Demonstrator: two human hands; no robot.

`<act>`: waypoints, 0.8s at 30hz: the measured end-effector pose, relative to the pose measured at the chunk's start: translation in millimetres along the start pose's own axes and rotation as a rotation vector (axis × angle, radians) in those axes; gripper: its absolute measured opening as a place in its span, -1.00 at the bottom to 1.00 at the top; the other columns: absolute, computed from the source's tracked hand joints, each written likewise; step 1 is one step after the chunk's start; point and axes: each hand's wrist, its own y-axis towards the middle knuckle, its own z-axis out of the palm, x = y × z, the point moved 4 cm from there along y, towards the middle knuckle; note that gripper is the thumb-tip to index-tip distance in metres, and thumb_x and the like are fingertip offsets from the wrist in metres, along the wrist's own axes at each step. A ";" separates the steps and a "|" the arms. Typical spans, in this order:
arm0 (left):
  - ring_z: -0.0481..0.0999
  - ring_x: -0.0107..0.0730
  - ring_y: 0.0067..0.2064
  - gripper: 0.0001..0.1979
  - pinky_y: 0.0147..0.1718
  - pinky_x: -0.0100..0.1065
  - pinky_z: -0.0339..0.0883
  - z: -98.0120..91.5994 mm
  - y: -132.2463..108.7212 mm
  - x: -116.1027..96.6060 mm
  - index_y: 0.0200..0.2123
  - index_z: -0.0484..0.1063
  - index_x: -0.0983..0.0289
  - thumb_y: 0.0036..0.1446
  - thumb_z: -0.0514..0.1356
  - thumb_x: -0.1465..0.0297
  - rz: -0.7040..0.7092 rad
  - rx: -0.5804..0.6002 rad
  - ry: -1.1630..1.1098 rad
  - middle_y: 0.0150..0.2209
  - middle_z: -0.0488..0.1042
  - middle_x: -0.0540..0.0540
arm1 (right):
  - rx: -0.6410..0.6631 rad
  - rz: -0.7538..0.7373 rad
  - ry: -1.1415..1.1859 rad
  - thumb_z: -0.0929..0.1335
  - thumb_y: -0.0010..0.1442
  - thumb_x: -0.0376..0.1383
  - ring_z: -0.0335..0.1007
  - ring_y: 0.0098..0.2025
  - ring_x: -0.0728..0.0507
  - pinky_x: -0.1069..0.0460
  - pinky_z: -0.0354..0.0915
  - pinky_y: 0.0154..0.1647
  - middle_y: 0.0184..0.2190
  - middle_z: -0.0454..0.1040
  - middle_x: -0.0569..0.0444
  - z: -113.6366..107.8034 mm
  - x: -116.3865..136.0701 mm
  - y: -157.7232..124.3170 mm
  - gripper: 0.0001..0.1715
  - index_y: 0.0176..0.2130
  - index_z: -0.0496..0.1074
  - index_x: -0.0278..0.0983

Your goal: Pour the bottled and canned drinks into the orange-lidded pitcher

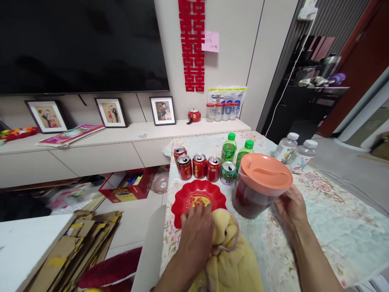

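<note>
- Left hand [196, 235] — palm down on the yellow cloth [234, 259] at the near rim of the red dish [197, 194]; fingers curl out of sight, so grip cannot be told.
- Right hand [291, 207] — fingers cupped on the jug [258, 190], likely steadying it upright on the counter [331, 219] beside the dish.

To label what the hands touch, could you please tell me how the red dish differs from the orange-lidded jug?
The red dish is shallow, open and scalloped; the orange-lidded jug is tall, clear-walled and lidded. The left hand touches the dish; the right hand holds the jug. Both sit on the tablecloth.
</note>
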 end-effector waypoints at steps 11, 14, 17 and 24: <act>0.53 -0.02 0.12 -0.56 0.18 0.04 0.36 -7.4 -15.6 -11.4 0.15 0.52 0.20 0.32 0.01 0.50 0.196 -0.041 -0.338 0.06 0.61 0.20 | 0.023 -0.004 -0.013 0.59 -0.05 -0.19 0.60 0.09 -0.33 -0.22 0.48 0.20 -0.08 0.71 -0.03 -2.3 -1.4 1.0 -0.61 -0.17 0.63 -0.17; 0.59 -0.11 0.00 -0.61 0.00 -0.15 0.47 9.6 -26.1 -22.6 0.11 0.55 0.21 0.29 0.09 0.49 0.373 -0.021 -0.373 -0.01 0.62 0.20 | 0.021 -0.009 -0.008 0.58 -0.03 -0.16 0.61 0.08 -0.32 -0.21 0.48 0.19 -0.10 0.71 -0.01 -3.2 -2.2 0.9 -0.64 -0.18 0.63 -0.16; 0.61 -0.13 -0.15 -0.70 -0.16 -0.22 0.47 50.6 -27.3 -32.9 -0.04 0.62 0.25 0.23 0.17 0.53 0.540 0.066 -0.159 -0.17 0.66 0.18 | 0.019 -0.004 0.004 0.59 -0.05 -0.14 0.61 0.04 -0.29 -0.19 0.49 0.17 -0.13 0.71 0.01 -3.3 -2.7 0.7 -0.61 -0.18 0.63 -0.16; 0.57 -0.19 -0.21 -0.82 -0.21 -0.26 0.40 46.0 -17.8 -34.3 -0.10 0.63 0.19 0.26 0.28 0.35 0.672 0.109 -0.007 -0.26 0.67 0.11 | -0.006 0.003 0.040 0.60 -0.06 -0.14 0.63 -0.05 -0.24 -0.14 0.52 0.13 -0.18 0.72 0.05 -2.4 -3.5 -0.5 -0.62 -0.19 0.65 -0.14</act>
